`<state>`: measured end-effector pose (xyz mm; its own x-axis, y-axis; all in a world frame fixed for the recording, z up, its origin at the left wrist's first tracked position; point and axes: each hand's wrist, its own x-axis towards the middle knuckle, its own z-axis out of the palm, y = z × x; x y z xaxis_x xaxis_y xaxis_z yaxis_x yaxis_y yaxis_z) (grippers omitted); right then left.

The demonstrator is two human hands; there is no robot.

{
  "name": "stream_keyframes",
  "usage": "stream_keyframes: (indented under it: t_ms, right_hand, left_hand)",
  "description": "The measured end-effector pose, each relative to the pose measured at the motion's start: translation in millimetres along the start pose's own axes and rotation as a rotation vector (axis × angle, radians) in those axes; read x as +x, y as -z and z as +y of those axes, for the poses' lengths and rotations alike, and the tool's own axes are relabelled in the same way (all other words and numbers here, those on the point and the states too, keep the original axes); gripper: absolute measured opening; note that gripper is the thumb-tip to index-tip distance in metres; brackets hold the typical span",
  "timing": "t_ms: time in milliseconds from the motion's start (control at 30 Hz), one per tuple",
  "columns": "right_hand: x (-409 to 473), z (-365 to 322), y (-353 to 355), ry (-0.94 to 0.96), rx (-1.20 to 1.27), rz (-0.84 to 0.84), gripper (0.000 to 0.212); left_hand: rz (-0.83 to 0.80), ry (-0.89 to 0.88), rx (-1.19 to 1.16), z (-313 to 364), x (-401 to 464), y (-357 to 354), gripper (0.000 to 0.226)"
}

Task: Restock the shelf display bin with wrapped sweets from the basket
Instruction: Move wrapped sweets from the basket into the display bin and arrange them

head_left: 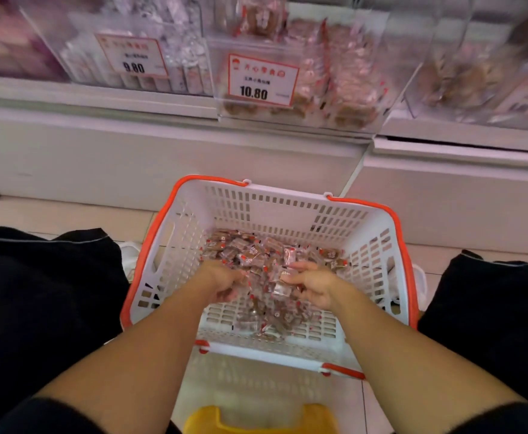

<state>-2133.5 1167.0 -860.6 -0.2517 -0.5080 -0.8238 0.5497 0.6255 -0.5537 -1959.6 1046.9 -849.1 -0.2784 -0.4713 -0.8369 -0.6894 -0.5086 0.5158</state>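
A white tiled floor [68,214] runs up to a white shelf base [162,151]; a person's dark trouser legs [37,292] frame the scene on both sides, and a yellow plastic object [256,418] sits at the bottom edge, partly cut off; nothing stands between the hands and the shelf above.

On the shelf stand clear display bins; the middle display bin [334,89] holds wrapped brown sweets and carries a price tag [261,79] reading 10.80; the bin to its left [150,51] holds pale wrapped items behind a tag [131,56] reading 9.80; the bin on the right [475,76] is too blurred to tell its contents.

On the floor below sits a white slotted shopping basket [287,208] with an orange rim; a heap of wrapped sweets [256,255], brown in clear red-marked wrappers, lies on its bottom.

Both hands reach into the basket; the left hand [222,281] curls its fingers down into the heap, gathering sweets; the right hand [311,285] has its fingers bent around a few wrappers, palm turned inward toward the other hand.
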Motion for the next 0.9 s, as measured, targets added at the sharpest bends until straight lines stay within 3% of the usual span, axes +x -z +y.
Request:
stream_keyframes:
  t_ms: [133, 267, 400, 533, 700, 767, 900]
  right_hand:
    - [-21, -30, -9, 0.023, -0.094, -0.052, 0.04]
    - [-52, -77, -14, 0.108, -0.22, -0.18, 0.032]
    - [-104, -145, -25, 0.325, -0.176, -0.269, 0.017]
    - [-169, -197, -50, 0.621, -0.108, -0.313, 0.014]
    - [-214, -219, -55, 0.9, -0.231, -0.188, 0.011]
    - [-217, -221, -49, 0.938, -0.255, -0.155, 0.015]
    - [-222, -232, -42, 0.991, -0.369, -0.081, 0.033]
  left_hand:
    - [0.069, -0.107, 0.159, 14, -22, 2, 0.016]
    - [-0.104, -0.173, -0.041, 47, -48, 3, 0.014]
    - [-0.253, -0.329, -0.194, 121, -90, 32, 0.011]
    - [-0.277, -0.497, -0.203, 176, -151, 55, 0.022]
    - [-0.381, -0.653, -0.468, 208, -199, 57, 0.036]
    - [-0.296, -0.756, -0.379, 215, -204, 49, 0.039]
    - [-0.124, -1.004, -0.206, 220, -202, 37, 0.017]
